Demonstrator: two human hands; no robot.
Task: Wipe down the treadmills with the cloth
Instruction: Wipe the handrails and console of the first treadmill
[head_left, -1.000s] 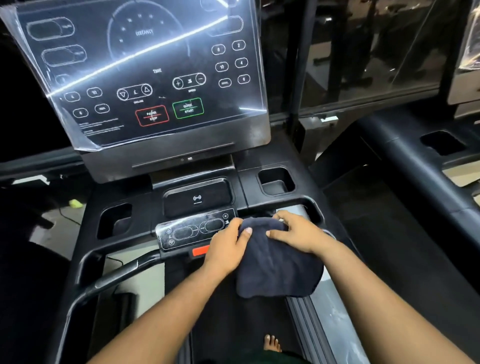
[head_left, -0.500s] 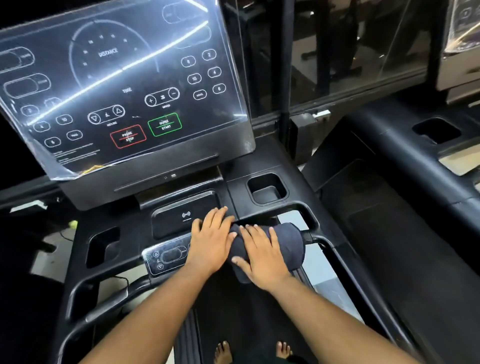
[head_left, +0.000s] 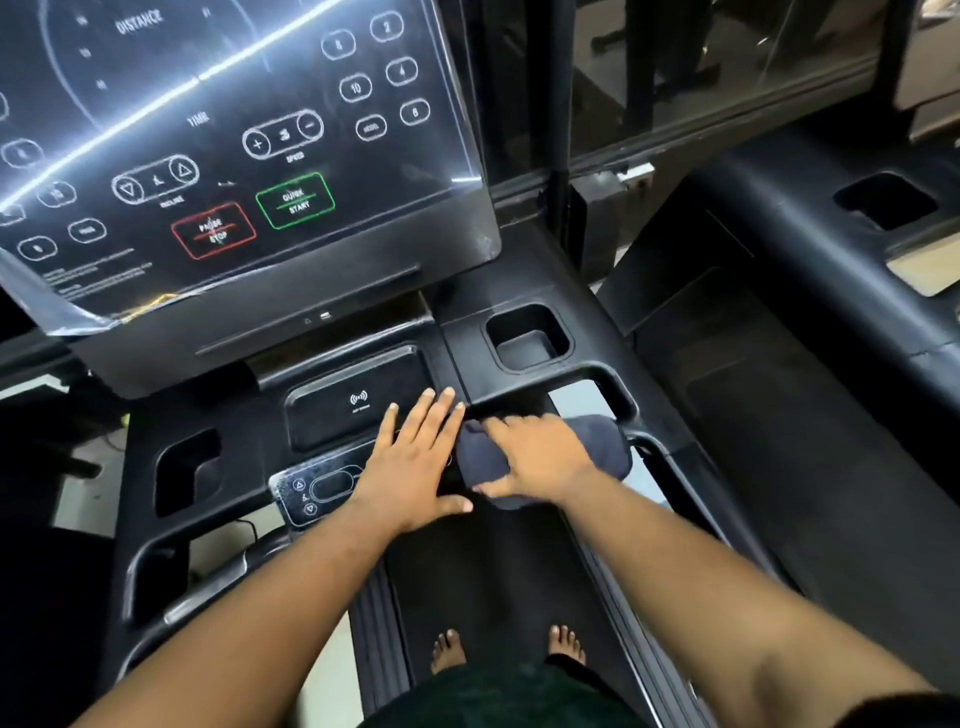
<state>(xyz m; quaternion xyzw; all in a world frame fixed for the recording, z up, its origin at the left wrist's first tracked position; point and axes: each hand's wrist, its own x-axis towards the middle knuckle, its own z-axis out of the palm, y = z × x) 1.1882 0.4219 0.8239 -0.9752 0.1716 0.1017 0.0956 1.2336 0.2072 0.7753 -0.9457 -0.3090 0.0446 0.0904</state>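
I stand on a black treadmill whose big console screen fills the upper left. A dark blue cloth is bunched over the front handlebar, right of the small control panel. My right hand lies on the cloth, fingers pointing left and thumb against its near edge. My left hand rests flat with straight fingers on the console deck, partly over the control panel and the edge of the phone tray, touching the cloth's left end.
A cup holder sits behind the cloth and another at the left. A second treadmill stands to the right, behind a glass partition. My bare feet stand on the running belt.
The cloth went from hanging spread under both hands to bunched on the handlebar. My left hand left it and now lies flat on the deck. The camera moved closer to the console.
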